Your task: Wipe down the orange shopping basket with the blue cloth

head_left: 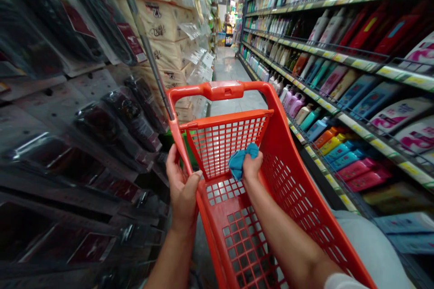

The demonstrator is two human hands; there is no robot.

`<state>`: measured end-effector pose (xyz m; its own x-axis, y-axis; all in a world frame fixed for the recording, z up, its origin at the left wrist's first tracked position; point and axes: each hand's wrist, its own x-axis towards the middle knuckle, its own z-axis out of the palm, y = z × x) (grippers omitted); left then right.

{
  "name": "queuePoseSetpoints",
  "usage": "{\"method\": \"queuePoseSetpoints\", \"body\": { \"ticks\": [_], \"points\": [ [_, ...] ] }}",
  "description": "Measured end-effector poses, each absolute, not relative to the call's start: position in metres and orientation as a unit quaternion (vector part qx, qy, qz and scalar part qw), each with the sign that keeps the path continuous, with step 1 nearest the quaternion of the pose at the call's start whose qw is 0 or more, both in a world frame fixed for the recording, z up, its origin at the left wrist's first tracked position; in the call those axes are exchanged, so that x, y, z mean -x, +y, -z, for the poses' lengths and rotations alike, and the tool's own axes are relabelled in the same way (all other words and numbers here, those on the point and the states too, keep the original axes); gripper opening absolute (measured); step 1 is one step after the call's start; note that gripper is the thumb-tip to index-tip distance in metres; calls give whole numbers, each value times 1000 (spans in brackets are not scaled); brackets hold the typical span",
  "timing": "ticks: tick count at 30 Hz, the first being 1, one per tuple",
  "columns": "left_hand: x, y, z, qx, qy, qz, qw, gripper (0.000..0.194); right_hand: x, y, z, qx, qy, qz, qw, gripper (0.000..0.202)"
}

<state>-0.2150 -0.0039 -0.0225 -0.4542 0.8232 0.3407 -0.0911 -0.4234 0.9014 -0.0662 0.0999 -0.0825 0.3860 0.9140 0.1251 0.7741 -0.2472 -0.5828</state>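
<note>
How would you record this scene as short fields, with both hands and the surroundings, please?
place: shop aisle with shiny grey floor
left hand: grips the left rim of the red plastic shopping cart
right hand: holds a crumpled blue cloth inside the cart
thin silver metal pole: at the cart's far left corner
left side: stacked beige wrapped packs; dark packaged goods, blurred
right side: shelves of colourful plastic bottles

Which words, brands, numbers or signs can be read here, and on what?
None reads clearly.
Tan packs: dark marks, illegible.
Bottles: labels too blurred.
Shelf-edge labels: too small and blurred.
Dark red cards, left side: blurred.
Red cart and blue cloth: no readable text.
</note>
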Motion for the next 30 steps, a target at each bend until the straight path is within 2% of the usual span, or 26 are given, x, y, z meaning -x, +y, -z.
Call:
{"method": "queuePoseSetpoints", "body": {
  "ticks": [2,4,6,11,16,19,24,26,30],
  "points": [
    [217,-3,25,-413,441,-733,311,77,53,117,53,756,-534,-77,370,48],
    [218,-2,27,-407,442,-737,309,79,36,135,19,698,-525,0,487,48],
    [218,-1,30,-401,439,-741,311,79,22,148,-11,658,-531,48,532,46],
    [214,0,30,-402,434,-738,324,78,59,132,-40,633,-653,-9,416,39],
    [215,1,28,-410,423,-739,327,78,141,91,-33,393,-846,-66,354,39],
    [217,0,29,-405,423,-740,331,80,136,88,-22,407,-823,-65,391,44],
    [215,1,32,-396,409,-741,357,83,107,101,-8,545,-630,-62,549,47],
    [213,2,33,-398,402,-744,357,82,118,103,-11,508,-661,-85,545,47],
    [212,4,36,-413,385,-752,341,79,150,96,-27,311,-799,-165,487,47]
  ]
}}
